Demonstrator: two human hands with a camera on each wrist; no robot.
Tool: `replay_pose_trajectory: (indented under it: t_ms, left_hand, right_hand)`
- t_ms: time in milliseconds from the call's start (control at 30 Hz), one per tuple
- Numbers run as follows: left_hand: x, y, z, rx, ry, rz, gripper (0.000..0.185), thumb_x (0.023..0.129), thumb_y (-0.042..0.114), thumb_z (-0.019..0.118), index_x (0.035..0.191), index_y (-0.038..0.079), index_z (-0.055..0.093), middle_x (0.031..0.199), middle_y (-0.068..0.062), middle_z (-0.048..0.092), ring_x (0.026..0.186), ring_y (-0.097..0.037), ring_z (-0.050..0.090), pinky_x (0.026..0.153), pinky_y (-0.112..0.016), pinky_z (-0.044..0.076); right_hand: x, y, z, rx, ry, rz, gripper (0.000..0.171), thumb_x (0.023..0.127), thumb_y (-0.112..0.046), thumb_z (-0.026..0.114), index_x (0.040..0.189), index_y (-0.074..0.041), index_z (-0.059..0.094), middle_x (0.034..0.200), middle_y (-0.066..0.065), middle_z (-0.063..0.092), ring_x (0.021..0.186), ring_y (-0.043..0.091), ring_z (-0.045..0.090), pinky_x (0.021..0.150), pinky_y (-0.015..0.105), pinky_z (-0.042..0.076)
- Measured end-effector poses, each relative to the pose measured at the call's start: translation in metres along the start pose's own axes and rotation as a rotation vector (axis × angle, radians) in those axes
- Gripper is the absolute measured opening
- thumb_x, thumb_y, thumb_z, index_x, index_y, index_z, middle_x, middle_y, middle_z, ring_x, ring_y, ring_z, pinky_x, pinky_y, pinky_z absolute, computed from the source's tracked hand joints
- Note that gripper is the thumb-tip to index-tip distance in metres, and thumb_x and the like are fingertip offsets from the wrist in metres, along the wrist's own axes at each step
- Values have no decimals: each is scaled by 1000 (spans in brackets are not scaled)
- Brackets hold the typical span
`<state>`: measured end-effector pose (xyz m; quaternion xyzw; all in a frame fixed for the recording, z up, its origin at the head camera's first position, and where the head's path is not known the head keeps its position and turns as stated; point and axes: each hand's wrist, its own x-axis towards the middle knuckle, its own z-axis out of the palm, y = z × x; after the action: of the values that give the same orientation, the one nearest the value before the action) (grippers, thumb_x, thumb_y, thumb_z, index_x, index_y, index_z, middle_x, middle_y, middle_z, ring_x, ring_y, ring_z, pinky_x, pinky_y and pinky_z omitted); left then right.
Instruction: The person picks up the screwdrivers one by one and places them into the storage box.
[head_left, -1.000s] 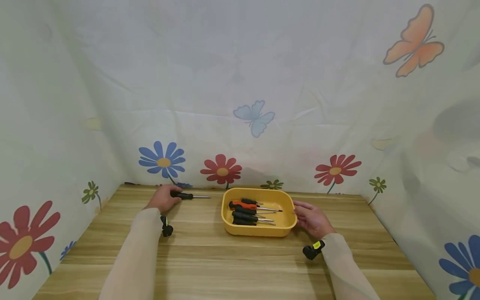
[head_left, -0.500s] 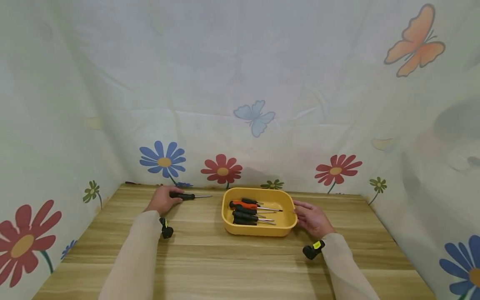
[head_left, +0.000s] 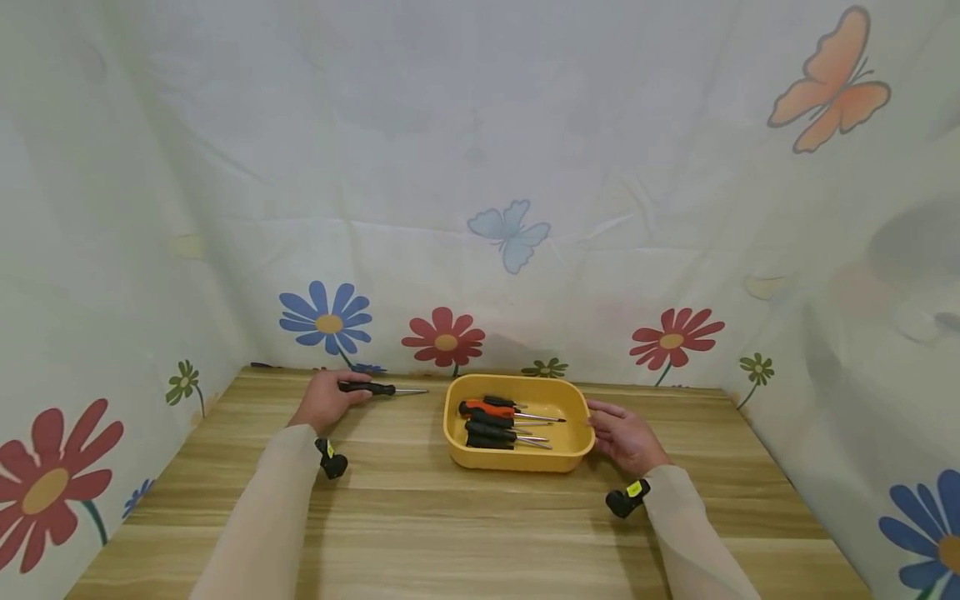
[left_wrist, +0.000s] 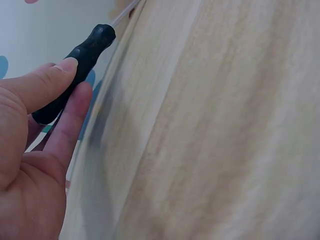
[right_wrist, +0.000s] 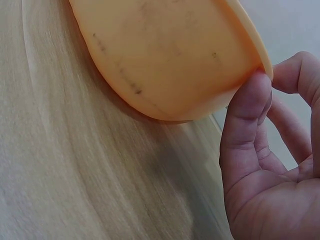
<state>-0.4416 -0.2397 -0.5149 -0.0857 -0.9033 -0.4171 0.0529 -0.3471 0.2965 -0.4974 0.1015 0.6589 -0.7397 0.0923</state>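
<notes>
My left hand (head_left: 330, 400) grips a screwdriver (head_left: 367, 387) by its black handle, left of a yellow plastic bin (head_left: 517, 461). Its metal shaft points right, toward the bin. In the left wrist view, thumb and fingers close around the handle (left_wrist: 90, 52), and the shaft runs out of the top of the picture. At the bin's right end, my right hand (head_left: 628, 437) pinches the rim, thumb on one side and a finger on the other, as the right wrist view of the bin (right_wrist: 165, 55) shows. Inside lie several screwdrivers (head_left: 491, 432) with black handles and one orange-handled screwdriver (head_left: 487, 409).
The wooden table (head_left: 420, 533) spreads out in front of the bin. Behind it and on both sides hangs a pale cloth (head_left: 375, 167) printed with flowers and butterflies. A small black camera (head_left: 627, 500) sits on the right wrist, another (head_left: 332, 460) on the left.
My left hand and its screwdriver have shifted slightly to the right, and the shaft tip is nearer the bin. The right hand and the bin stay in place.
</notes>
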Motion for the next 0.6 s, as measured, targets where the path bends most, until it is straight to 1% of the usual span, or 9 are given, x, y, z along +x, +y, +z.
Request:
replay_pose_trajectory:
  t_ms: [100, 200, 300, 467, 600]
  left_hand:
    - [-3, -2, 2, -38, 3, -21, 33, 88, 28, 82, 118, 14, 78, 133, -17, 68, 128, -39, 58, 107, -54, 45]
    - [-5, -2, 4, -72, 16, -32, 35, 87, 31, 84, 117, 15, 79, 131, -16, 69, 125, -37, 59, 105, -52, 45]
    - [-7, -1, 7, -122, 28, -47, 36, 85, 33, 85, 116, 15, 79, 129, -14, 71, 121, -35, 60, 100, -46, 46]
    - [-10, 5, 10, -173, 42, -58, 41, 84, 39, 85, 117, 17, 79, 127, -11, 72, 119, -31, 61, 94, -37, 45]
    - [-14, 12, 14, -212, 66, -49, 43, 84, 40, 84, 120, 15, 78, 126, -12, 73, 119, -30, 62, 92, -33, 47]
  right_hand:
    - [0, 1, 1, 2, 5, 1, 51, 100, -9, 64, 149, -3, 51, 114, 11, 77, 91, 16, 73, 77, 30, 62]
    - [1, 1, 0, -3, 4, 0, 51, 100, -10, 64, 149, -3, 51, 118, 13, 76, 93, 17, 74, 80, 32, 62]
    - [1, 1, -1, -6, 4, -2, 51, 101, -10, 63, 150, -3, 50, 119, 13, 75, 94, 17, 74, 82, 33, 62]
    - [0, 1, -1, -6, 0, -9, 52, 100, -10, 64, 150, -2, 50, 118, 12, 76, 94, 17, 73, 81, 33, 62]
    - [0, 1, 0, 2, 3, -8, 52, 99, -9, 65, 149, -2, 51, 117, 12, 76, 93, 17, 73, 81, 33, 62]
